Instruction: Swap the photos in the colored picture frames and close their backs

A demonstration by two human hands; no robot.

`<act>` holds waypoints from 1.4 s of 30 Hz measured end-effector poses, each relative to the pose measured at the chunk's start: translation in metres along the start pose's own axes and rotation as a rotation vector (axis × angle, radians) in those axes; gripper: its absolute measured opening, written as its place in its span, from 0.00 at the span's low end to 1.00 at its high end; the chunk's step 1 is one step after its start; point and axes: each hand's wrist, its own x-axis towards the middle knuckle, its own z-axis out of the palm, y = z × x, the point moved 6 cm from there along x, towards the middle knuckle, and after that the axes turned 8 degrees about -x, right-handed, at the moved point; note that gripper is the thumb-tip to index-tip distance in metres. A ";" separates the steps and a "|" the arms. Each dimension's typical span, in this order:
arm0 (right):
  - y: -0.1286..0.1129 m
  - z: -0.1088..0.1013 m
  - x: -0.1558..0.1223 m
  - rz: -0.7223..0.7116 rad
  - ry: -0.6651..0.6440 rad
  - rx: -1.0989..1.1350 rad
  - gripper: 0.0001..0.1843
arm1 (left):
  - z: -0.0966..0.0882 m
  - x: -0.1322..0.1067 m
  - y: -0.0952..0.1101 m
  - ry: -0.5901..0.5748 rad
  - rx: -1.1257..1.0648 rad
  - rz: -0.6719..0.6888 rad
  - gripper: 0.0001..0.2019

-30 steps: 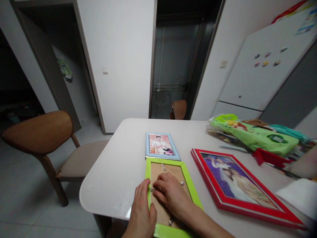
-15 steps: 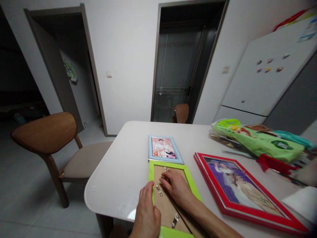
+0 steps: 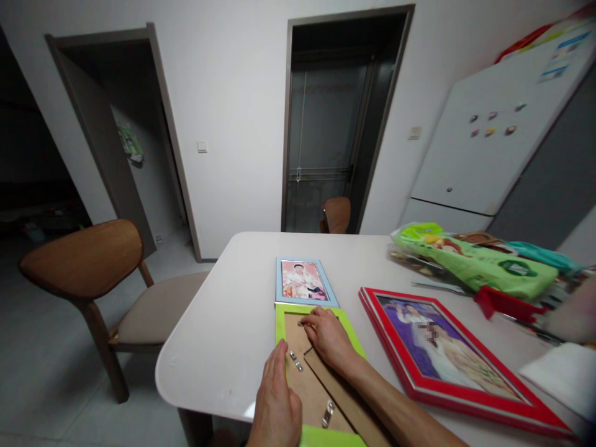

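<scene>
A lime-green picture frame (image 3: 280, 326) lies back side up at the table's near edge, its brown backing board (image 3: 305, 385) showing. Small metal clips sit on the board, one at the left (image 3: 295, 361) and another lower down (image 3: 328, 414). My left hand (image 3: 278, 397) rests along the frame's left edge, fingers stretched out. Thumb and fingertips of my right hand (image 3: 328, 335) are pinched at a small metal clip (image 3: 300, 323) near the board's top. A brown strip, likely the stand leg (image 3: 335, 388), runs under my right forearm, partly hidden.
A light-blue framed photo (image 3: 302, 279) lies just beyond the green frame. To the right is a red framed photo (image 3: 470, 385). Farther right are green packages (image 3: 498, 264), a red object (image 3: 507, 303) and white cloth or paper (image 3: 565, 379). A chair (image 3: 84, 261) stands left of the table (image 3: 209, 347).
My right fingertips have moved up the board onto the top clip, which seems shifted slightly left. My left hand stays at the frame's edge. The camera view has shifted slightly.
</scene>
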 end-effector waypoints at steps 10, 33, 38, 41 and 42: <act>-0.004 -0.033 -0.071 -0.005 -0.165 0.061 0.16 | -0.002 -0.001 -0.002 -0.002 -0.038 -0.065 0.34; 0.020 -0.046 -0.065 0.127 -0.087 0.026 0.24 | -0.091 0.022 -0.037 0.118 -0.666 -0.427 0.14; 0.052 -0.022 -0.073 0.229 -0.148 -0.094 0.26 | -0.115 0.019 -0.068 0.079 -0.486 -0.470 0.14; 0.054 -0.018 -0.072 0.278 -0.152 -0.077 0.28 | -0.126 0.022 -0.077 0.126 -0.315 -0.447 0.19; 0.054 -0.019 -0.070 0.289 -0.135 -0.056 0.29 | -0.130 0.023 -0.077 0.158 -0.250 -0.434 0.21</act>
